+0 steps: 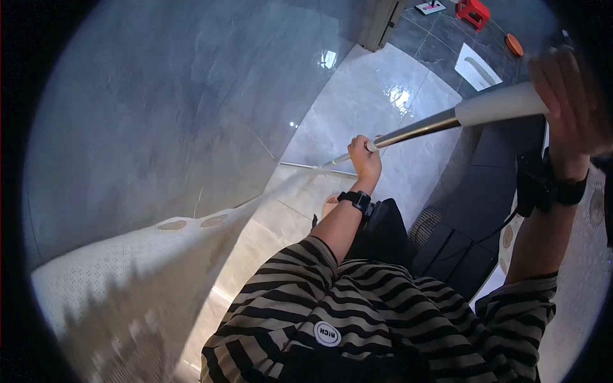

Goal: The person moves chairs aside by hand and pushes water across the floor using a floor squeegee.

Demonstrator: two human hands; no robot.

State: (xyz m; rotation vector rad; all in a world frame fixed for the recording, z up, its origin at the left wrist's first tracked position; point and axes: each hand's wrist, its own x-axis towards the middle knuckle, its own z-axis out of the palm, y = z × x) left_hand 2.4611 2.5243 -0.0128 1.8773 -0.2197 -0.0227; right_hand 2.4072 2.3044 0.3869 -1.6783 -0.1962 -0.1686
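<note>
A long pole [418,129] with a metal shaft and a thick white grip slants across the view. My left hand [365,159] is closed around its lower part, where a thinner white section begins. At the upper right, my right hand [570,105] is closed on the end of the white grip, its fingers partly dark and blurred. The pole's far end runs down toward a narrow strip in the grey tiled floor [357,96]. Whatever is attached there is hidden or too unclear to make out.
A glossy grey wall [159,115] fills the left. White perforated material [128,252] with tan ovals hangs at lower left. A dark cabinet-like block [476,185] stands right. Beyond lie a white panel [479,69], a red stool [472,14] and an orange round item [514,45].
</note>
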